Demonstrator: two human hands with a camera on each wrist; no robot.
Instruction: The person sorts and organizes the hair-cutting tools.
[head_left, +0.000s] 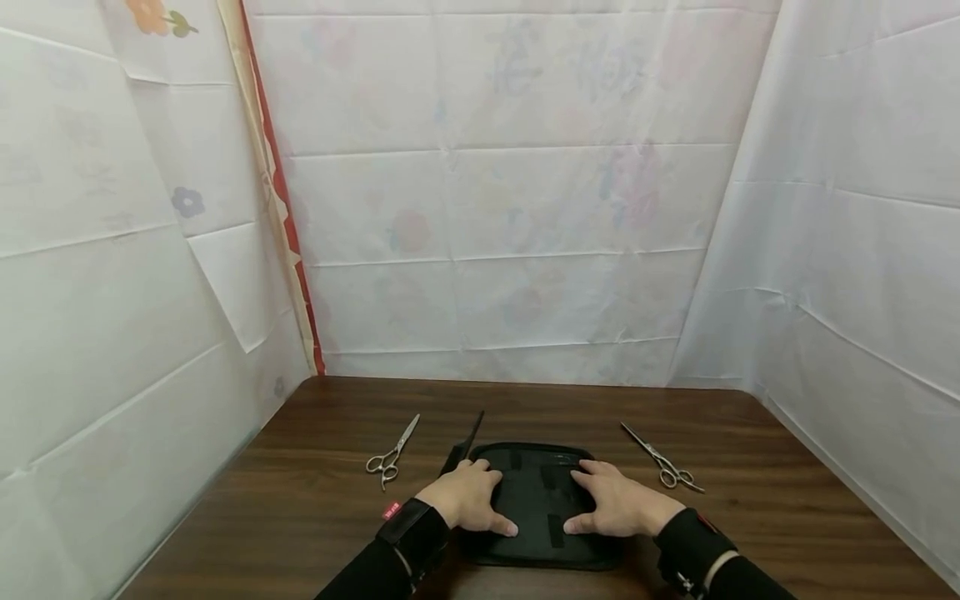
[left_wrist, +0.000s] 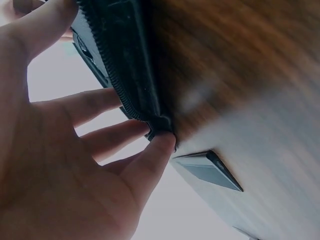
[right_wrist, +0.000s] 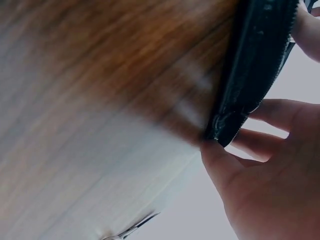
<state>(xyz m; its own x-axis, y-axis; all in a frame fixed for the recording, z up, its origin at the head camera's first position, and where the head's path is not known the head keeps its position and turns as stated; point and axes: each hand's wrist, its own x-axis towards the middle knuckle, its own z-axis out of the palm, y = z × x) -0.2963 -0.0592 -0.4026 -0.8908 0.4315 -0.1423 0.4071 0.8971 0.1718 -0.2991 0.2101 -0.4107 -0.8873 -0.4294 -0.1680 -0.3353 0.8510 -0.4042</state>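
Note:
A black zip case (head_left: 540,496) lies flat on the wooden table (head_left: 300,500) in front of me. My left hand (head_left: 468,498) rests palm down on its left half, fingers spread and fairly straight. My right hand (head_left: 618,504) rests the same way on its right half. In the left wrist view the left hand (left_wrist: 75,165) touches the case's zipper edge (left_wrist: 125,65) with a fingertip at the corner. In the right wrist view the right hand (right_wrist: 270,195) touches the opposite corner of the case (right_wrist: 250,65).
Silver scissors (head_left: 392,454) lie left of the case and a second pair (head_left: 663,462) lies to its right, also seen as scissors (right_wrist: 130,231). A black comb (head_left: 461,446) lies by the case's far left corner, comb (left_wrist: 207,170). White cloth walls enclose the table.

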